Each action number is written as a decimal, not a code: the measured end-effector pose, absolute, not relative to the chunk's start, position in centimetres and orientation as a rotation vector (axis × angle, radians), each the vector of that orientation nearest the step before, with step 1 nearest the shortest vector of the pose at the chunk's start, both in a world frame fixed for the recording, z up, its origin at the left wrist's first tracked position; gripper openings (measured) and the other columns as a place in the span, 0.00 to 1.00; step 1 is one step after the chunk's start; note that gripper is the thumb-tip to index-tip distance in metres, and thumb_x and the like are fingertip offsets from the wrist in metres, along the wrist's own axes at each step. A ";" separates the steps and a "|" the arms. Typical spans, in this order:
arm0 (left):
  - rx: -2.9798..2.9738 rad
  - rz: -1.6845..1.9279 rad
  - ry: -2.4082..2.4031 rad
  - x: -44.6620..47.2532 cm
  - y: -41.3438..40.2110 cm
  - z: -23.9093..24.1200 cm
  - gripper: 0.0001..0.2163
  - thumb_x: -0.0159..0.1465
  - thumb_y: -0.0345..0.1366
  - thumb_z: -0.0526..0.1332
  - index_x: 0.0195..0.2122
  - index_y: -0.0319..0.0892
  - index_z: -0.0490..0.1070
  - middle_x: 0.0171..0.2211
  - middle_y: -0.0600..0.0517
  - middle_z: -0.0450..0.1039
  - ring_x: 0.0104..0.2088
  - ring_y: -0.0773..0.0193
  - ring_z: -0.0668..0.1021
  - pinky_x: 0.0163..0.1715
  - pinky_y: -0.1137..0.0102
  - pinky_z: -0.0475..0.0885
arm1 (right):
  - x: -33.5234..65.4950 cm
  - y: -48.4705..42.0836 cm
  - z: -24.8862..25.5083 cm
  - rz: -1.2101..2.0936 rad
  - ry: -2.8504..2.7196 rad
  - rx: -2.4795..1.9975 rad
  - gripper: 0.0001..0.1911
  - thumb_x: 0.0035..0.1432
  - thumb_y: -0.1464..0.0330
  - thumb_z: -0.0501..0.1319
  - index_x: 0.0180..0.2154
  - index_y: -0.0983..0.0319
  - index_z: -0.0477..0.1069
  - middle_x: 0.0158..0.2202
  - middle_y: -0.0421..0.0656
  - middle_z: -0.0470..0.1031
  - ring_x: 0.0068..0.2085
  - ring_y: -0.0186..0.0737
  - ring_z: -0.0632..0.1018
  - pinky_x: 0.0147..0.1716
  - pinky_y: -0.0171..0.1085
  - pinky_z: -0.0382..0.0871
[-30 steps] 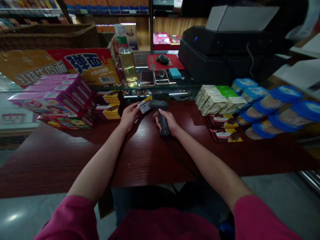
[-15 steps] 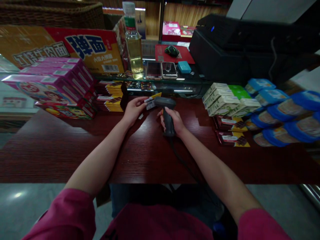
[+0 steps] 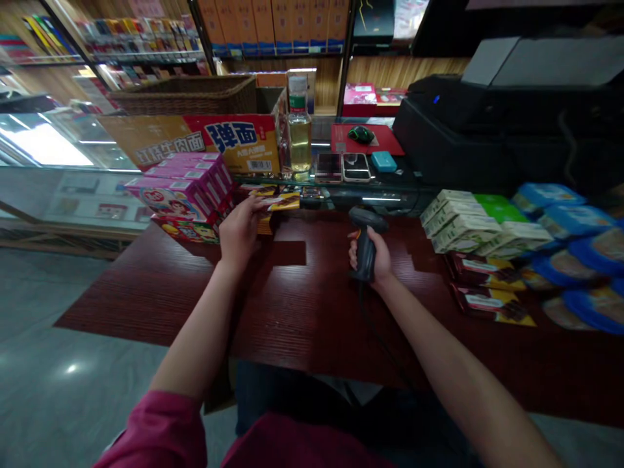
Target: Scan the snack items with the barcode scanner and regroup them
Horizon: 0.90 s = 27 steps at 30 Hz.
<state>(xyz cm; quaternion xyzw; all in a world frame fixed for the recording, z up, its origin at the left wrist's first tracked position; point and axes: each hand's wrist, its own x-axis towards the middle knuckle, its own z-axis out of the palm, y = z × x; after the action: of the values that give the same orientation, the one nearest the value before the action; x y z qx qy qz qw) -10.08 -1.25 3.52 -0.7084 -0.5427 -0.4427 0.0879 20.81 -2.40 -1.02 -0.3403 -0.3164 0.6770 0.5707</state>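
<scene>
My left hand (image 3: 238, 234) is closed on a flat brown-and-yellow chocolate bar (image 3: 285, 202). It holds the bar just over the stacked chocolate bars (image 3: 264, 225) beside the pink boxes (image 3: 178, 190); whether the bar touches the stack I cannot tell. My right hand (image 3: 383, 258) wraps round the grip of a black barcode scanner (image 3: 365, 250), held upright above the dark wooden counter (image 3: 283, 312). The scanner's cord hangs down toward the counter's near edge.
To the right are small white-and-green cartons (image 3: 463, 227), more chocolate bars (image 3: 482, 300) and blue-lidded tubs (image 3: 595, 260). A noodle carton (image 3: 244, 146), a bottle (image 3: 299, 140) and two phones (image 3: 356, 167) stand behind, on the glass shelf. A black machine (image 3: 448, 136) fills the back right.
My left hand has carried the chocolate bar left, away from the scanner, to the chocolate stack. The scanner stays in my right hand, now farther from the bar. The view has tilted up and turned left.
</scene>
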 end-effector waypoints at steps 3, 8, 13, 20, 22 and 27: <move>-2.093 -1.196 -1.701 -12.6 -1.8 3.3 0.15 0.71 0.29 0.53 0.51 0.46 0.77 0.57 0.48 0.79 0.63 0.59 0.76 0.64 0.62 0.69 | 20.7 -2.5 -1.0 1.588 -0.785 -0.785 0.23 0.55 0.48 0.67 0.36 0.62 0.74 0.22 0.36 0.68 0.17 0.30 0.69 0.11 0.30 0.61; -1.982 -0.942 -1.994 -13.5 -2.7 3.4 0.16 0.69 0.28 0.54 0.52 0.46 0.77 0.58 0.46 0.78 0.59 0.53 0.79 0.57 0.60 0.74 | 20.9 -2.5 -0.8 1.593 -0.841 -0.761 0.23 0.56 0.48 0.65 0.37 0.62 0.74 0.22 0.36 0.68 0.17 0.31 0.68 0.12 0.30 0.62; -1.980 -0.802 -2.039 -12.6 -2.5 3.5 0.18 0.70 0.29 0.51 0.53 0.44 0.79 0.58 0.43 0.78 0.61 0.47 0.77 0.59 0.54 0.73 | 21.0 -2.6 -0.4 1.609 -0.846 -0.786 0.22 0.58 0.48 0.64 0.36 0.61 0.73 0.23 0.36 0.67 0.18 0.31 0.67 0.13 0.30 0.61; -2.045 -0.835 -1.874 -10.5 -3.0 3.3 0.23 0.69 0.31 0.54 0.65 0.45 0.70 0.64 0.41 0.72 0.64 0.42 0.73 0.61 0.46 0.69 | 20.5 -2.9 0.1 1.610 -0.884 -0.828 0.22 0.58 0.48 0.64 0.37 0.61 0.73 0.24 0.37 0.67 0.19 0.33 0.67 0.13 0.32 0.62; -2.105 -0.791 -1.859 -9.5 -3.3 3.3 0.22 0.70 0.35 0.56 0.64 0.47 0.70 0.62 0.42 0.74 0.62 0.43 0.74 0.60 0.48 0.70 | 20.5 -2.9 0.2 1.615 -0.876 -0.831 0.22 0.58 0.48 0.64 0.37 0.61 0.73 0.24 0.37 0.67 0.19 0.32 0.67 0.13 0.32 0.62; -2.119 -0.756 -1.882 -8.9 -3.3 2.9 0.20 0.71 0.39 0.56 0.61 0.46 0.73 0.60 0.41 0.75 0.62 0.41 0.74 0.57 0.49 0.72 | 20.6 -2.8 0.0 1.621 -0.859 -0.820 0.22 0.57 0.48 0.65 0.37 0.61 0.74 0.23 0.37 0.67 0.18 0.32 0.67 0.12 0.32 0.62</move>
<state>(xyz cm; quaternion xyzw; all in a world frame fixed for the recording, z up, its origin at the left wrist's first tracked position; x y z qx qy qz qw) -8.90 -3.29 2.91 -0.7184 -0.6382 -0.2563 0.1039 20.55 -2.81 -0.01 -0.3443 -0.3606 0.6811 0.5363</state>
